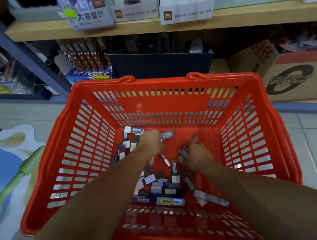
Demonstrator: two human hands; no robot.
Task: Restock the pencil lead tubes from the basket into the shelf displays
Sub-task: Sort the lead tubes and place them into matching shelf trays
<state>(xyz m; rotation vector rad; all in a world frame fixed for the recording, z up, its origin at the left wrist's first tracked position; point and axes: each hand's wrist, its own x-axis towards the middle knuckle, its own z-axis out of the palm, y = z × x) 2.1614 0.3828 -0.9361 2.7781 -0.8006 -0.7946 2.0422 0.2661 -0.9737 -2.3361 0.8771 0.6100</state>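
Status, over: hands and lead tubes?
Both down in the red basket: left hand and right hand each gripping lead tubes. More loose on basket floor. Shelf displays above, nothing seen in the way.

Glossy red plastic basket (65,145), wooden shelf (240,16)

The single wide-angle view sits on the person's head, close above the basket (162,101), facing forward and steeply down into it, so the basket fills the near and middle ground while the shelf (240,18) crosses the far edge and floor (315,146) shows left and right.
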